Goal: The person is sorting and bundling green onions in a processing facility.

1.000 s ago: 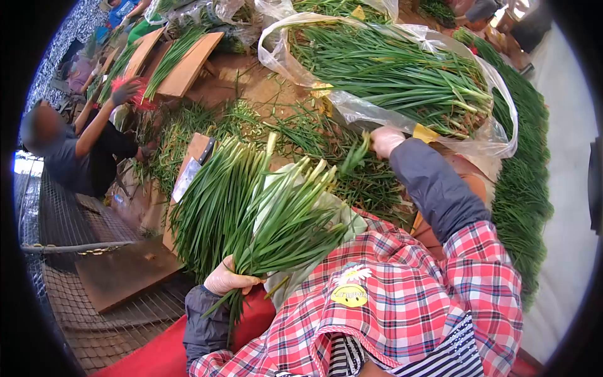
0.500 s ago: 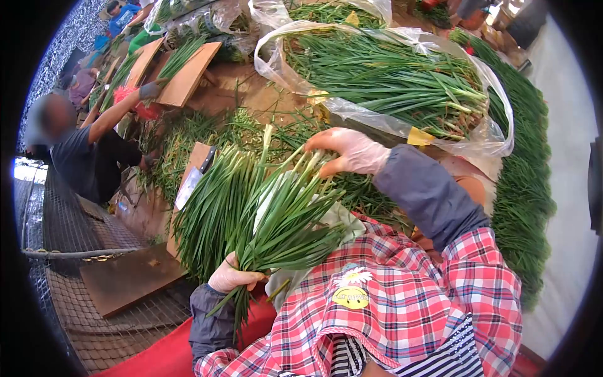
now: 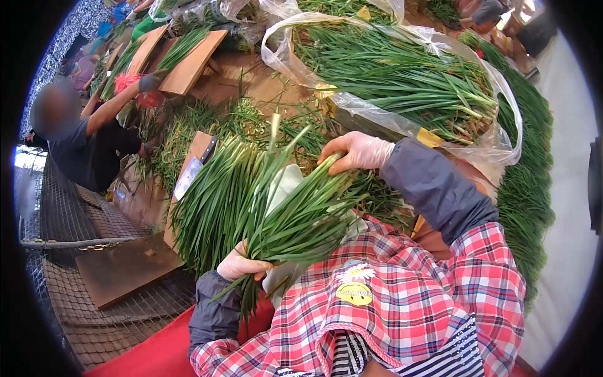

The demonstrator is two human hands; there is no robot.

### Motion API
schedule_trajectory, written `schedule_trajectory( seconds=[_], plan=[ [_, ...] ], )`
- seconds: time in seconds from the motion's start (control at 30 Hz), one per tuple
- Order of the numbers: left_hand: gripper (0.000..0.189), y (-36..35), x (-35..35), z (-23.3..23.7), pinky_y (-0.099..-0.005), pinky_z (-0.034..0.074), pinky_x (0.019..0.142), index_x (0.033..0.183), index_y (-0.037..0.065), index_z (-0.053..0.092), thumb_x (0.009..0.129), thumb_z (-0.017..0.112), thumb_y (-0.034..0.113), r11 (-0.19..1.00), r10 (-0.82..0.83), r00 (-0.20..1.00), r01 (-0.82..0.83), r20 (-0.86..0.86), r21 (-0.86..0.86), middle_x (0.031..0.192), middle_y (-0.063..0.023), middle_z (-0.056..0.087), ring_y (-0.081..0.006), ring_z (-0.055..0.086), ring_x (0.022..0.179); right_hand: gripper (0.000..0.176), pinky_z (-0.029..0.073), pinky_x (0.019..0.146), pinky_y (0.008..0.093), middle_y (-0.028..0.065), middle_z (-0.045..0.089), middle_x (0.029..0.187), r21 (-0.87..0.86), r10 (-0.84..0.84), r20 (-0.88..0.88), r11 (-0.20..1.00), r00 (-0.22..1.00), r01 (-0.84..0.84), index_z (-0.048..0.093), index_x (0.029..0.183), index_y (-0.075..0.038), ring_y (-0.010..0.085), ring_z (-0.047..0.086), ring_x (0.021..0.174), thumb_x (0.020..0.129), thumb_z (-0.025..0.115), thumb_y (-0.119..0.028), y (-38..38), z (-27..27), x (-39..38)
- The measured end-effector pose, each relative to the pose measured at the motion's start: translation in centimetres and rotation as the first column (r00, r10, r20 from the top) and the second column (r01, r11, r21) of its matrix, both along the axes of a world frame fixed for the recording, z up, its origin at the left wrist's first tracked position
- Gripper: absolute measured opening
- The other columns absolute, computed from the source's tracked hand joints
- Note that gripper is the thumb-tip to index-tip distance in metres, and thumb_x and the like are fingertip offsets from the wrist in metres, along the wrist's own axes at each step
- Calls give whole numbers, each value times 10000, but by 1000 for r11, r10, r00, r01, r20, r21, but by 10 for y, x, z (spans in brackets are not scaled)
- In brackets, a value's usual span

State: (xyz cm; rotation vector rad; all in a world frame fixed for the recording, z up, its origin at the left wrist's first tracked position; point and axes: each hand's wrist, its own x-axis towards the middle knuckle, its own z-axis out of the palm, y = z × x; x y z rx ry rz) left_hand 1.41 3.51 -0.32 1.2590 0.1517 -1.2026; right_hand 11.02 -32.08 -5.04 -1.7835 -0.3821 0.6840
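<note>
My left hand (image 3: 244, 262), in a thin pale glove, is closed round the leafy end of a bunch of garlic chives (image 3: 308, 217). Leaf tips hang out below that fist. At the upper end my right hand (image 3: 359, 152), gloved too, grips the pale stem ends between thumb and fingers. A thicker heap of chives (image 3: 213, 198) lies just left of the held bunch, its pale ends upward. Behind the heap, a knife (image 3: 196, 167) with a dark handle rests on a wooden board (image 3: 200, 146). Whitish cloth (image 3: 286, 188) shows between the heap and the bunch.
A clear plastic bag (image 3: 377, 110) full of chives stands ahead. Long rows of chives (image 3: 524, 207) lie at right beside a white sheet (image 3: 568, 157). Cut scraps (image 3: 188, 135) litter the ground. Another person (image 3: 91, 147) works at left by tilted boards (image 3: 195, 63).
My right hand has gone from spread fingers beside the stem ends to a closed grip on them. The held bunch is gathered tighter at the top and has shifted slightly right.
</note>
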Motion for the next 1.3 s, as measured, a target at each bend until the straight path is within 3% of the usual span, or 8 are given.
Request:
schedule_trajectory(
  seconds=[0.1,0.27,0.3,0.43,0.63,0.7,1.1,1.3],
  plan=[
    [366,-6,1,-1,-230,394,464,1046,17,604,692,697,4,999,-15,999,13,30,43,842,-68,643,-102,506,510,224,470,713,274,22,649,813,6,-16,-211,1000,977,18,649,917,-40,101,581,787,754,709,-181,-8,13,3],
    [388,-15,3,8,-202,364,484,1075,29,608,697,692,-4,995,-8,995,-2,103,99,810,-5,635,-64,479,531,354,453,667,268,42,656,812,192,-30,-321,977,947,96,675,943,-36,120,584,743,735,738,-316,-14,-23,3],
    [403,-14,0,8,-204,373,490,1091,40,598,703,695,-6,990,31,996,-42,80,135,792,9,622,-58,486,550,376,456,645,274,42,660,809,-13,-69,-194,998,978,68,684,926,-30,122,584,718,733,735,-348,-15,-19,4],
    [427,-26,-4,11,-215,405,502,1112,37,571,705,686,-15,971,-66,964,3,257,239,776,9,613,-57,508,574,386,444,578,284,29,625,710,-37,-144,-216,990,966,139,693,873,-39,111,554,637,742,720,-401,-19,-32,-2],
    [365,-32,1,5,-219,410,460,1052,24,574,700,673,9,982,-48,986,18,162,186,712,-23,606,-94,526,501,339,429,582,273,6,606,676,29,-156,-278,985,948,171,700,858,-34,100,541,633,736,742,-348,-21,-16,-9],
    [365,-30,-1,2,-228,414,451,1048,14,566,697,666,3,986,-8,985,-21,172,167,714,-36,611,-108,530,488,223,479,607,266,20,633,729,205,-102,-363,961,926,187,684,904,-29,105,594,675,763,725,-197,-26,-7,-15],
    [246,-27,-24,-5,-218,426,489,979,28,626,750,602,-60,977,117,984,-138,135,162,743,-24,630,-99,561,564,213,459,633,260,0,631,773,263,-86,-255,952,963,154,665,956,-78,89,574,702,776,677,-191,-19,-23,-15],
    [318,-37,-30,3,-232,433,479,1044,-1,591,734,615,-69,960,163,954,-212,252,180,762,-49,634,-111,559,544,192,475,629,254,22,643,738,49,-425,-88,902,901,430,664,907,-38,103,591,658,783,639,-182,-22,-40,-8]
  ],
)
